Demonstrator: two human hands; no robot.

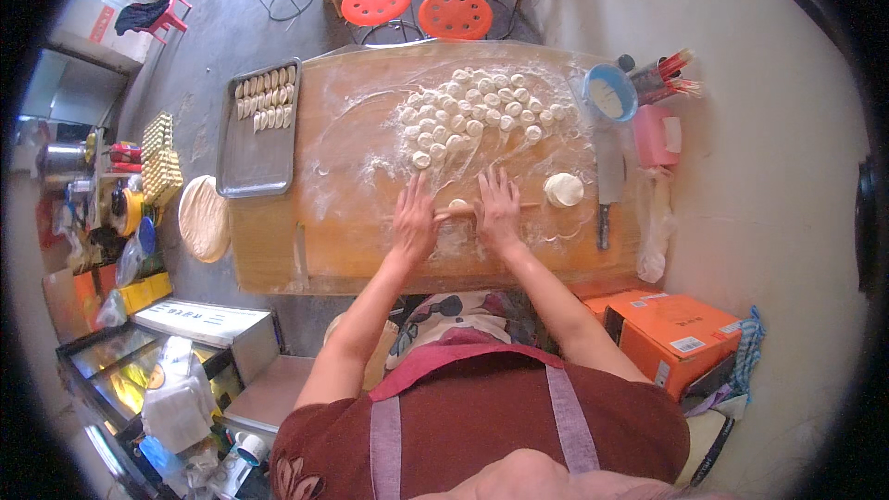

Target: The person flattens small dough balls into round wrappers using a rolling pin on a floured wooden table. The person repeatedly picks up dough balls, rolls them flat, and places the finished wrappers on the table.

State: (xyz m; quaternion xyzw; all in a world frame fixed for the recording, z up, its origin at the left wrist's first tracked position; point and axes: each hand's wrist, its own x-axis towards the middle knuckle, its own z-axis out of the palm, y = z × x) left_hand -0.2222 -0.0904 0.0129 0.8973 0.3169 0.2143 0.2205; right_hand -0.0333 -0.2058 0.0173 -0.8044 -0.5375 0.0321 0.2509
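Note:
A thin wooden rolling pin (455,211) lies crosswise near the front of the floured wooden table. My left hand (415,217) presses on its left part, fingers stretched forward. Over its right part lies my right hand (499,208), also with fingers extended. Between the hands a small piece of dough (458,204) shows at the pin, partly hidden by it. Beyond them spread many small floured dough pieces (455,111). To the right of my right hand sits a stack of round dough wrappers (564,190).
A metal tray (257,165) with rows of dumplings stands at the table's left. Right of the wrappers lies a cleaver (611,180), below a blue bowl of flour (610,92). A large dough mass (204,219) is beyond the left edge. An orange box (677,333) stands lower right.

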